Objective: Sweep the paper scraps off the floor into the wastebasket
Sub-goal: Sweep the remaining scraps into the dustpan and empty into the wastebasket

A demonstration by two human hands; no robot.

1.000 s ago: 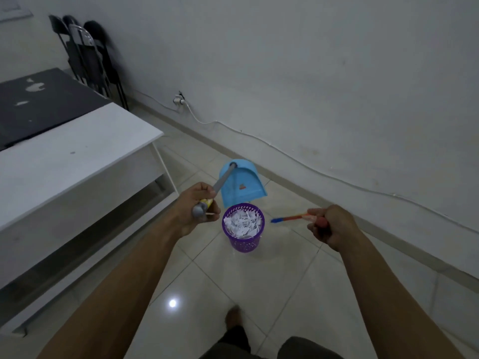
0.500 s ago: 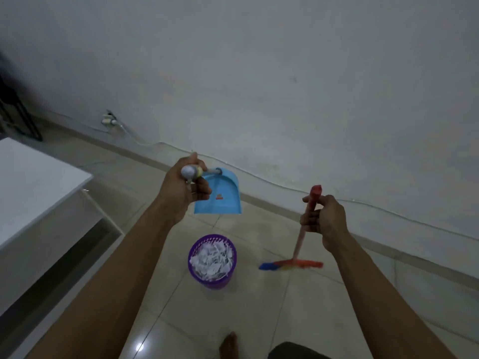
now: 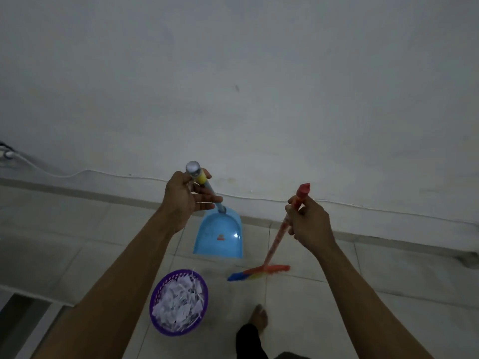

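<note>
Now the left hand (image 3: pixel 185 196) grips the dustpan (image 3: pixel 220 235) handle and the right hand (image 3: pixel 309 225) the broom (image 3: pixel 259 272); both tools have shifted right, away from the basket (image 3: pixel 168 330) of scraps (image 3: pixel 178 304).

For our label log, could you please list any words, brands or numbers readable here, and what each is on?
No text is legible.
Red sticker on the dustpan: too small to read.
Yellow band on its handle: blurred, nothing readable.
Pattern on the broom handle: blurred.
</note>
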